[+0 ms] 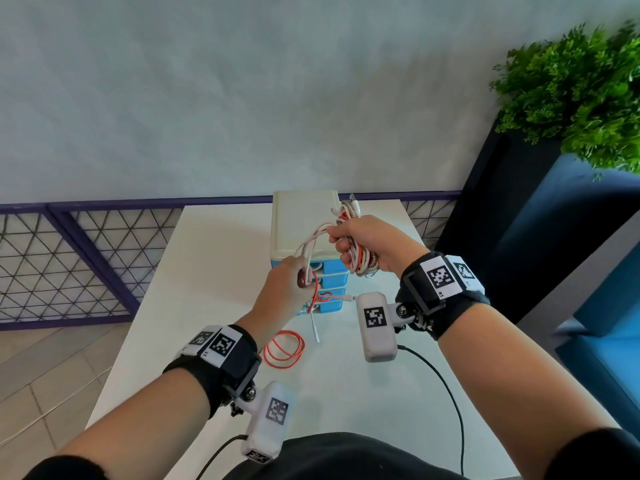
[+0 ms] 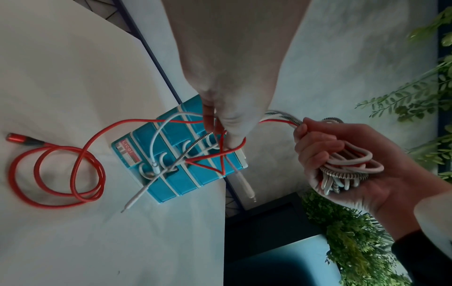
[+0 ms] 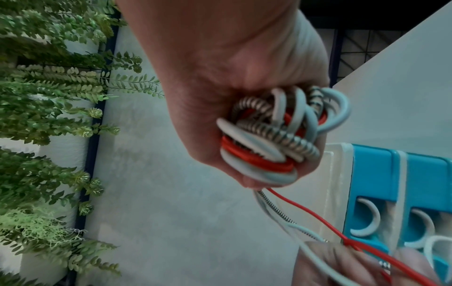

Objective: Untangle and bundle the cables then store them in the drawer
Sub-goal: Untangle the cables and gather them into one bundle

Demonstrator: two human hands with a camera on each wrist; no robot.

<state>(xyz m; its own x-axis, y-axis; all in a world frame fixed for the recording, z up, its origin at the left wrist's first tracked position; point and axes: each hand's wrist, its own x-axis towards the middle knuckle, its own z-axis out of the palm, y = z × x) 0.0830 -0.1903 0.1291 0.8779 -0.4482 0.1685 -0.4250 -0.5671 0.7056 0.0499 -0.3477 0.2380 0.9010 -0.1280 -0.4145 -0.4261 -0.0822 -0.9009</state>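
My right hand [image 1: 349,242] grips a coiled bundle of white, red and spiral-wrapped cables [image 1: 362,259], held above the drawer unit [image 1: 301,223] with its white top and blue drawers. Up close, the bundle [image 3: 269,139] fills the right fist [image 3: 220,96]. Loose strands run from the bundle to my left hand [image 1: 298,277], which pinches them in front of the drawers. Below the left fingertips [image 2: 229,135] the strands cross in a tangle over the drawer fronts [image 2: 176,174]. The red cable's tail [image 2: 56,174] lies looped on the table, ending in a red plug [image 2: 14,137]. All drawers look closed.
The white table [image 1: 214,271] is small, its edges close on both sides. A leafy plant [image 1: 581,88] in a dark planter stands to the right, and a purple mesh railing [image 1: 69,265] runs behind on the left. Black wrist-camera leads trail over the table's near part.
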